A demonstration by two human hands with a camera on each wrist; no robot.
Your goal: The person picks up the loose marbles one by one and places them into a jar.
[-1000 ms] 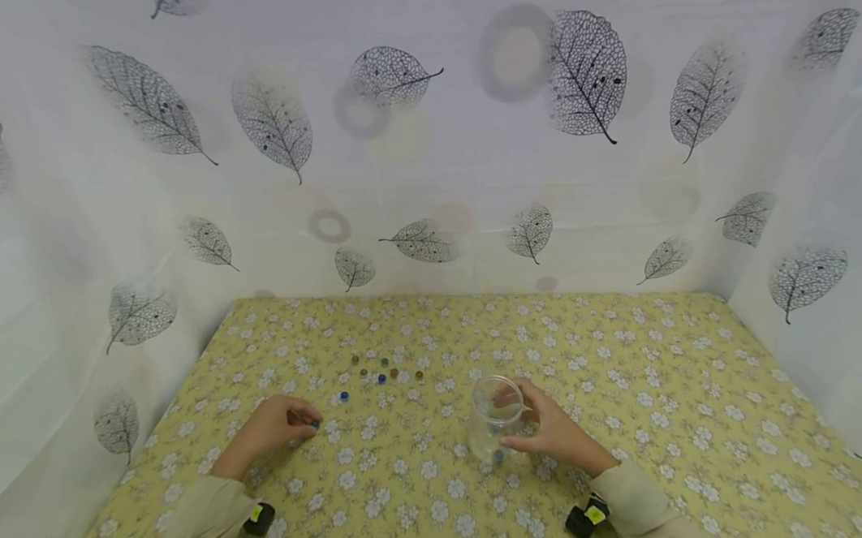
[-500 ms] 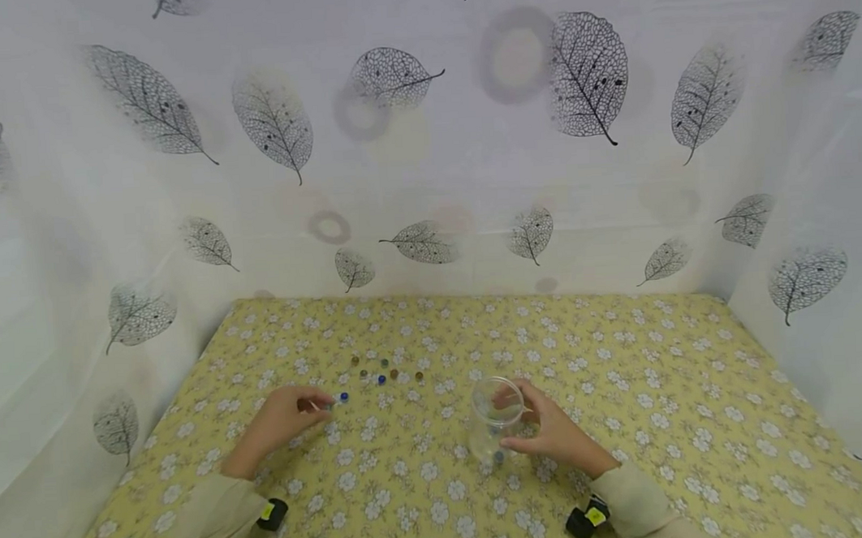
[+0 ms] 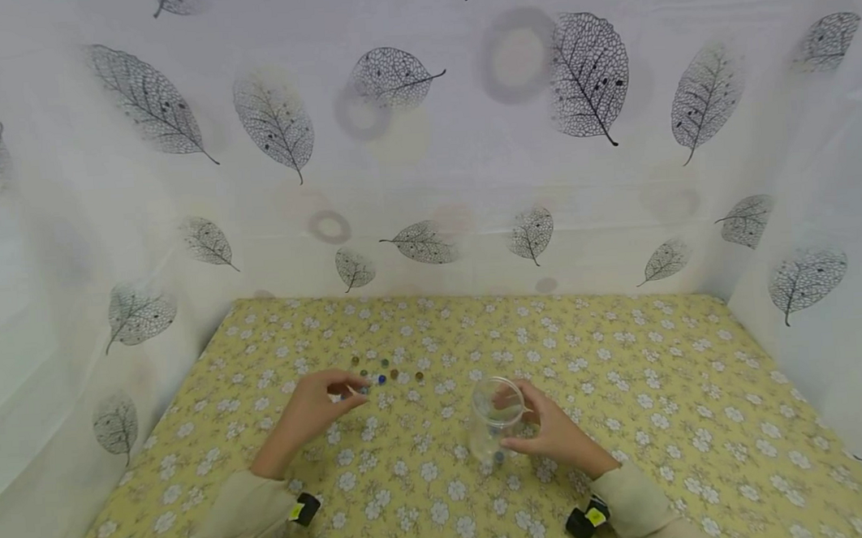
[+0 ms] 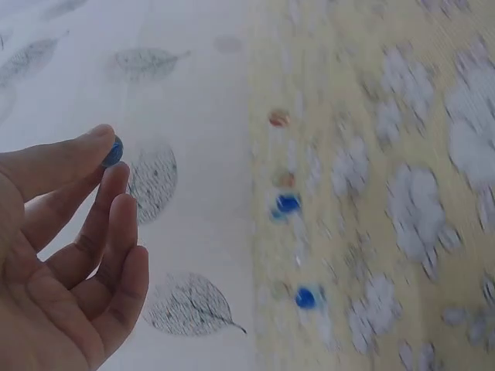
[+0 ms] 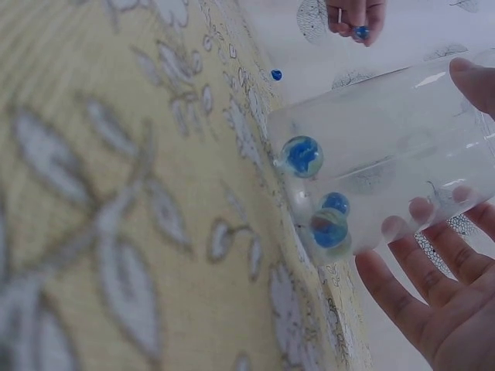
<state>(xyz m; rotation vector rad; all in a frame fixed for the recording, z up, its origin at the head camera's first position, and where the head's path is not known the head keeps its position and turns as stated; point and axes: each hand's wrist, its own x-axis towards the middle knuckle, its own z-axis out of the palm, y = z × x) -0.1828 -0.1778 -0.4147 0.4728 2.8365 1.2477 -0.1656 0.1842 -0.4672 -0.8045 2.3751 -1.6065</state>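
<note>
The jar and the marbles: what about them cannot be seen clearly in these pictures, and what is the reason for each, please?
Head view: the left hand partly hides a blue marble on the cloth.
Head view: the marbles inside the jar are too small and hazy to count.
Left wrist view: blur smears the loose marbles, so their number is uncertain.
Right wrist view: the picture's right edge cuts off the jar's mouth.

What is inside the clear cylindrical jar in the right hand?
At least two round, translucent, blue-swirled marbles lie at the bottom of the jar. A smaller blue shape overlapping the lower one may be a reflection. What the right hand covers cannot be seen.
</note>
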